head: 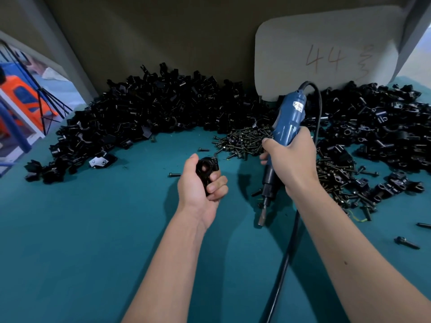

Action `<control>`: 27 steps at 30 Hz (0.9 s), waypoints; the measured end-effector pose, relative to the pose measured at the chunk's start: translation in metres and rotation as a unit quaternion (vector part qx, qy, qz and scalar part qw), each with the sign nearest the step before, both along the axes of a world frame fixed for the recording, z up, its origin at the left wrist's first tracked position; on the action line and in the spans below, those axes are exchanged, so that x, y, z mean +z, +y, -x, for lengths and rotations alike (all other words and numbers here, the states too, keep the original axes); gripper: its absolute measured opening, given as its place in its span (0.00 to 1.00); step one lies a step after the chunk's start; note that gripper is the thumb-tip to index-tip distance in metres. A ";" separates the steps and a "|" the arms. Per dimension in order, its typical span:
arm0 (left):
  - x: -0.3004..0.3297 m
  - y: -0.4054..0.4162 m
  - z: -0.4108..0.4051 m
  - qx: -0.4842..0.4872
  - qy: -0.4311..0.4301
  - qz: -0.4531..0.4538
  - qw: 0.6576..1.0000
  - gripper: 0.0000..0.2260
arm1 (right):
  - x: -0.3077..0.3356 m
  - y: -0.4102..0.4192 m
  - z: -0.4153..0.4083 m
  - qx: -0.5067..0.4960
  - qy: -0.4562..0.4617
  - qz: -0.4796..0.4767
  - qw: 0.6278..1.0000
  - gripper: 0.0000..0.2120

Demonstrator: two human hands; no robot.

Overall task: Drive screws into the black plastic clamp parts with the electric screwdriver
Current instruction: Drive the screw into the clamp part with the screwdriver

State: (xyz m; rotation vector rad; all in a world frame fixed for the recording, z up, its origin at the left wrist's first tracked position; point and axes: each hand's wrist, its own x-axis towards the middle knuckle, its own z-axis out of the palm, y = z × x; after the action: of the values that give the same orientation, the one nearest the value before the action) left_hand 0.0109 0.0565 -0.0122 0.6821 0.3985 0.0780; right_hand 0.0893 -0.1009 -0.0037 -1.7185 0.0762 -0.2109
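Presently the left hand (200, 185) is held above the teal table (93, 229), its fingers (215, 187) curled tight around an assembled black clamp part (206, 170) with the round bore facing up. The right hand (291, 159) is fully wrapped around the blue electric screwdriver (288, 122), bit (262, 216) pointing down, clear of the clamp. Loose screws (245, 138) lie just behind, and heaped black clamp parts (144, 113) line the back.

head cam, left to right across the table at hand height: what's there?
Black clamp parts pile → left hand holding a clamp → electric screwdriver in right hand → loose screws → assembled clamps.
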 end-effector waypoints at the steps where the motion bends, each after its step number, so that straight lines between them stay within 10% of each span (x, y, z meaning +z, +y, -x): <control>1: 0.000 0.000 0.000 0.003 0.002 -0.001 1.000 0.16 | -0.001 0.000 0.000 -0.002 0.001 -0.014 1.000 0.15; 11: 0.000 -0.003 -0.001 0.019 0.008 -0.025 0.999 0.16 | -0.002 0.003 0.003 0.051 0.020 -0.051 0.997 0.15; 18: -0.005 -0.007 -0.003 0.029 -0.025 -0.063 0.997 0.19 | -0.004 0.013 0.001 0.020 -0.043 0.173 0.984 0.15; 24: -0.002 -0.020 0.001 0.093 -0.079 -0.351 0.929 0.14 | -0.002 0.014 0.004 0.035 -0.029 0.260 0.965 0.27; 27: 0.008 -0.035 0.003 0.090 -0.132 -0.459 0.874 0.11 | 0.013 0.008 0.013 0.023 -0.089 0.220 0.971 0.15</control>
State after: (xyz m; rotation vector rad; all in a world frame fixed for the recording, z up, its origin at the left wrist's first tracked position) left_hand 0.0074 0.0216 -0.0046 1.5546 0.1366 0.5597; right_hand 0.0761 -0.0929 0.0097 -2.1303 -0.1555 -0.3674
